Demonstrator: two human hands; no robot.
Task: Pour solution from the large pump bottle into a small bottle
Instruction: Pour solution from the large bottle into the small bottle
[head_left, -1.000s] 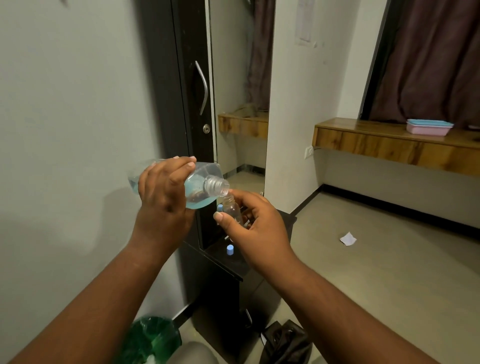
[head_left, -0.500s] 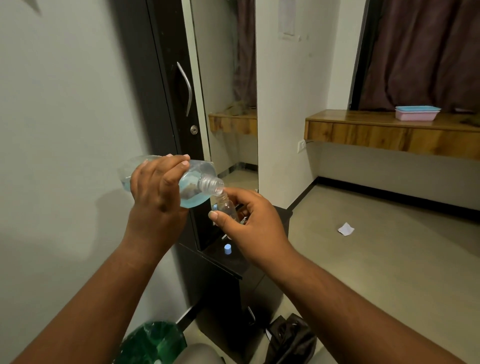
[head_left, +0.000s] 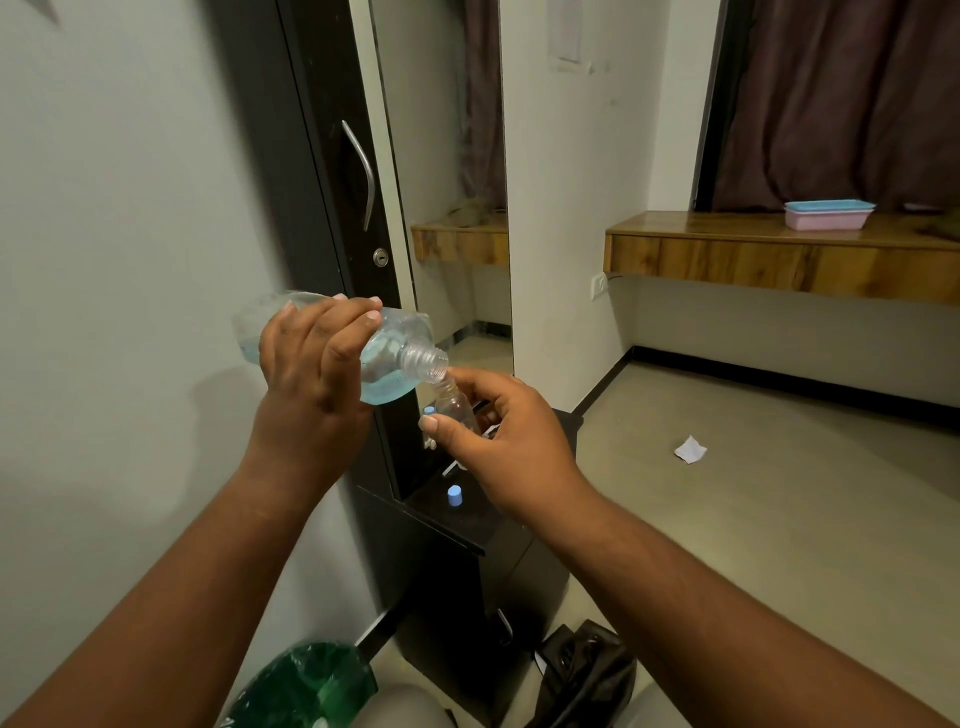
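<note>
My left hand (head_left: 311, 374) grips the large clear bottle (head_left: 395, 358), pump removed, with pale blue solution inside. The bottle lies tilted, its threaded neck pointing right and down. My right hand (head_left: 498, 441) holds the small clear bottle (head_left: 454, 405) upright, its open mouth right under the large bottle's neck, touching or nearly touching it. A small blue cap (head_left: 454, 495) stands on the black shelf (head_left: 467, 525) below my hands. Another blue cap (head_left: 428, 410) shows just left of the small bottle.
A dark cabinet door with a metal handle (head_left: 363, 176) and a mirror stand behind my hands. A green bin bag (head_left: 306, 686) and a black bag (head_left: 582, 670) lie on the floor below. At right, a wooden ledge holds a pink-and-blue box (head_left: 826, 214). A paper scrap (head_left: 690, 449) is on the floor.
Both hands and bottles keep the same pose; the large bottle's neck has closed onto the small bottle's mouth. The camera has shifted slightly, moving the scene left in view.
</note>
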